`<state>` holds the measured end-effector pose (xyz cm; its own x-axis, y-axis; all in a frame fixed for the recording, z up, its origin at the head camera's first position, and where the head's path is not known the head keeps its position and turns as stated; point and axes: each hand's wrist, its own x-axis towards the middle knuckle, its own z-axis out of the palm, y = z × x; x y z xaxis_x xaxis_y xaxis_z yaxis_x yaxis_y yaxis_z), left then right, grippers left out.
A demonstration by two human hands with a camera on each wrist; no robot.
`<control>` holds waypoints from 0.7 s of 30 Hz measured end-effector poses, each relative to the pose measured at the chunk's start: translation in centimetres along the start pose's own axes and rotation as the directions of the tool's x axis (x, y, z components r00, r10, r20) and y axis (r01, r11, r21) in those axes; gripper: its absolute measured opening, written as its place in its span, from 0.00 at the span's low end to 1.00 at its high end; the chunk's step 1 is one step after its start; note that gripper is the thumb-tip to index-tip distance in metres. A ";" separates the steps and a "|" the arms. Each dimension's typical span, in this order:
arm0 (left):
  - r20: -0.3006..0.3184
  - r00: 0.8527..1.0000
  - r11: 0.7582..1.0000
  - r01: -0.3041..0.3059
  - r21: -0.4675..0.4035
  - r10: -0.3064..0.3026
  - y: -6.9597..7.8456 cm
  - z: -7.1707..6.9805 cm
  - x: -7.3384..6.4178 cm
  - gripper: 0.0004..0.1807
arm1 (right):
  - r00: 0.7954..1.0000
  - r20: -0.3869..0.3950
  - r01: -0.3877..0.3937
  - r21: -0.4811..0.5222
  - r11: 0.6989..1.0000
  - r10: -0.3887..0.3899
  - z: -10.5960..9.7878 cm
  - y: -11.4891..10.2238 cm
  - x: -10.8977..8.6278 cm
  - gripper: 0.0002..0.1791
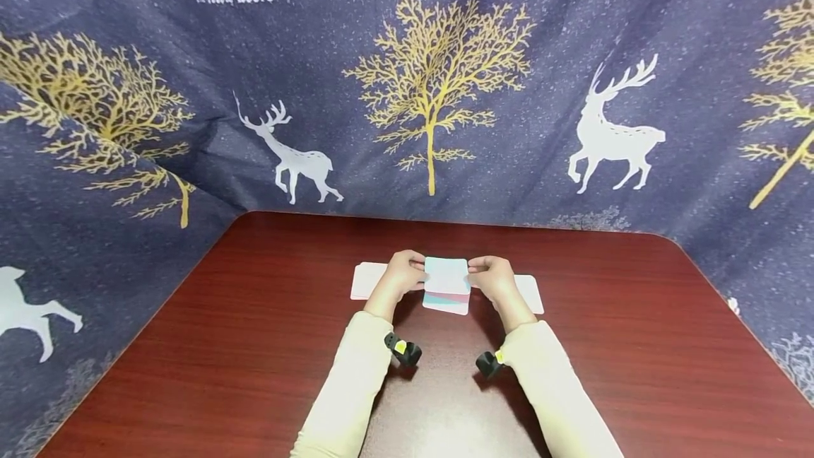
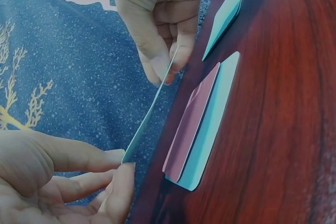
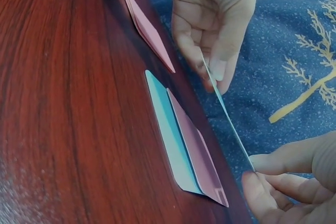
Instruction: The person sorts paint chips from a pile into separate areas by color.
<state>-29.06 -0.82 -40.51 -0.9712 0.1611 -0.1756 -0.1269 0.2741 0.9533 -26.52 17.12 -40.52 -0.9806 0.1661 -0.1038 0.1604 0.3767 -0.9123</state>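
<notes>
Between both hands a thin light-blue card (image 1: 446, 276) is held above the table, seen nearly edge-on in the wrist views. My left hand (image 1: 400, 276) pinches its left edge between thumb and fingers. On the opposite edge, my right hand (image 1: 496, 279) does the same. Under the raised card, a pink card (image 2: 193, 121) lies overlapping a blue card (image 2: 212, 129) on the tabletop. To the left, partly behind the left hand, is a small pile of pink cards (image 3: 149, 32), which looks whitish from the head. A blue pile (image 2: 227, 14) lies beyond the right hand.
The dark red wooden table (image 1: 254, 345) extends around the cards, its far edge close behind the hands. A blue cloth (image 1: 292, 76) printed with deer and trees hangs behind it. Small black wrist cameras sit on both cream sleeves (image 1: 350, 380).
</notes>
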 end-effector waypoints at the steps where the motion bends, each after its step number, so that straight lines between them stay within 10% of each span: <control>1: -0.001 1.000 1.000 0.002 -0.001 -0.002 0.0 0.0 0.0 0.22 | 1.000 0.005 0.000 0.007 1.000 0.000 0.0 0.0 0.0 0.19; 21: 0.021 1.000 1.000 0.013 -0.024 -0.012 0.0 -0.3 0.1 0.21 | 0.996 0.059 -0.068 0.110 0.992 0.061 -0.2 0.0 0.2 0.20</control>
<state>-29.25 -1.12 -40.42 -0.9652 0.1772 -0.1923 -0.1441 0.2533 0.9566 -26.68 17.31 -40.50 -0.9738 0.1348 -0.1829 0.2131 0.2623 -0.9412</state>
